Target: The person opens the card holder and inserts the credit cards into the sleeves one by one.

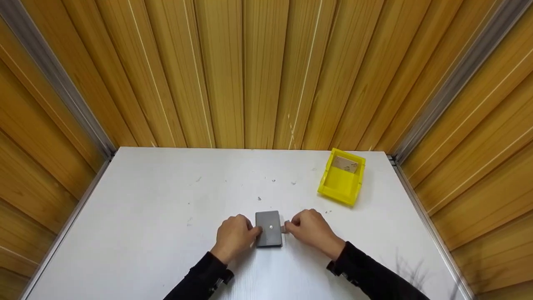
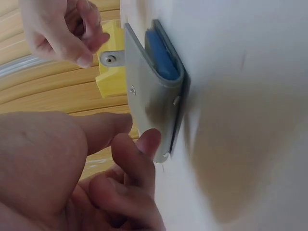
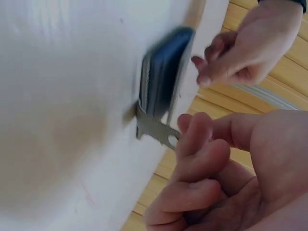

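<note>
A small grey card holder (image 1: 266, 233) with blue inner sleeves (image 2: 161, 55) lies on the white table. My left hand (image 1: 236, 234) is at its left edge, the thumb over the cover and the other fingers curled beside it. A short closure strap (image 3: 156, 131) sticks out from the right side of the holder, and a metal snap (image 2: 111, 59) shows on it in the left wrist view. My right hand (image 1: 311, 230) pinches the strap's outer end between thumb and forefinger, the remaining fingers curled in.
A yellow bin (image 1: 342, 179) stands at the back right of the table (image 1: 166, 187), with a brown label on its inside wall. Wood-patterned panels (image 1: 258, 75) rise behind the table and along both sides. Small marks dot the tabletop.
</note>
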`<action>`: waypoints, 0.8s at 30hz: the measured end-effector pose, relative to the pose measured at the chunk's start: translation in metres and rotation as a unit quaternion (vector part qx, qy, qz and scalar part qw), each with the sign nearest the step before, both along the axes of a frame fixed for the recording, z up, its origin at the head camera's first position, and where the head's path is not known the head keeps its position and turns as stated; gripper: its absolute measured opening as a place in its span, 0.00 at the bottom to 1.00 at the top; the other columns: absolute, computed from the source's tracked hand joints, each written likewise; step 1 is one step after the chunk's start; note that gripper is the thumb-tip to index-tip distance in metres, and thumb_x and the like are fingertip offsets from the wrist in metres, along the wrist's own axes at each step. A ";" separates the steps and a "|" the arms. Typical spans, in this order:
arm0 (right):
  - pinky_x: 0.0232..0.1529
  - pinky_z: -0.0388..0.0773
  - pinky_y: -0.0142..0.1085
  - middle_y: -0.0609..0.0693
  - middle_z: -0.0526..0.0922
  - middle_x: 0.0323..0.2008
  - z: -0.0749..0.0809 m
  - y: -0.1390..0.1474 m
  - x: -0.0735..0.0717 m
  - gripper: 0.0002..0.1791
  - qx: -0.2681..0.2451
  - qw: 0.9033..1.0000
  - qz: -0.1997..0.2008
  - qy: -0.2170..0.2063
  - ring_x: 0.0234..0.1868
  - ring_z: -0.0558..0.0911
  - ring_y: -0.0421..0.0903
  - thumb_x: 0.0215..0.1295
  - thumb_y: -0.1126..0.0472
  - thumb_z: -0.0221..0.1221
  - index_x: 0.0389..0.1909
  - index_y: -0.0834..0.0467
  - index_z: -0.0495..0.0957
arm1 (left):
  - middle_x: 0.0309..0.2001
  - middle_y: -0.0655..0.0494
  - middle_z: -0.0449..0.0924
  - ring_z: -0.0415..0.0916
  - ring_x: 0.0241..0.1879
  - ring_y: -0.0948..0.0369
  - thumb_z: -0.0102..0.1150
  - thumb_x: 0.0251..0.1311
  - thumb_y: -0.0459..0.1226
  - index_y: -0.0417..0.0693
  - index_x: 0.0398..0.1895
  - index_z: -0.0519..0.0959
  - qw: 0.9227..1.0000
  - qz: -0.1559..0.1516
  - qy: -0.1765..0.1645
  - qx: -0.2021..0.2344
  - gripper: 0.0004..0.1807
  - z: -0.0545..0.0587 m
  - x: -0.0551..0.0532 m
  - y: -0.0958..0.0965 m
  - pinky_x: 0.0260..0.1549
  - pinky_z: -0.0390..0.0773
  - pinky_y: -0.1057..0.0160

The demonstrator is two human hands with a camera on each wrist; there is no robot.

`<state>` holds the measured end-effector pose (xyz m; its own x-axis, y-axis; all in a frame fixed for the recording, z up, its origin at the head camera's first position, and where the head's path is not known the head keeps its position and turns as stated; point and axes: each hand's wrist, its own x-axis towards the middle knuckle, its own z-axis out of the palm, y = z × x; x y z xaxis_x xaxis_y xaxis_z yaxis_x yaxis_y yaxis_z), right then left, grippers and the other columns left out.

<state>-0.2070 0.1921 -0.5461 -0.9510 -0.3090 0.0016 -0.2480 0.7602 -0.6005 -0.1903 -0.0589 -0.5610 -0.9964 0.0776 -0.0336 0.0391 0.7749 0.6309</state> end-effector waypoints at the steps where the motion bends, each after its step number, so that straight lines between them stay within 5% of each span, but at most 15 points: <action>1: 0.24 0.63 0.29 0.38 0.78 0.15 0.002 0.001 -0.002 0.17 0.003 1.000 -0.006 -0.001 0.20 0.69 0.35 0.71 0.54 0.68 0.23 0.56 0.92 | 0.19 0.60 0.82 0.74 0.21 0.62 0.76 0.63 0.49 0.53 0.17 0.85 1.000 -0.004 -0.002 0.000 0.19 0.000 0.002 0.000 0.22 0.70 0.61; 13: 0.33 0.71 0.31 0.41 0.88 0.23 -0.007 0.004 -0.012 0.09 -0.004 1.000 -0.018 -0.002 0.27 0.76 0.37 0.64 0.58 0.71 0.24 0.51 0.91 | 0.19 0.61 0.82 0.73 0.21 0.63 0.76 0.62 0.50 0.53 0.16 0.84 0.999 -0.016 0.027 0.010 0.20 -0.019 0.012 -0.004 0.22 0.69 0.59; 24: 0.31 0.70 0.30 0.41 0.87 0.23 -0.006 -0.001 -0.013 0.09 -0.011 1.000 -0.023 -0.010 0.27 0.75 0.37 0.63 0.58 0.70 0.23 0.52 0.89 | 0.20 0.60 0.84 0.73 0.21 0.62 0.78 0.55 0.47 0.53 0.16 0.86 1.000 0.006 0.009 0.022 0.15 -0.020 0.007 0.001 0.23 0.70 0.60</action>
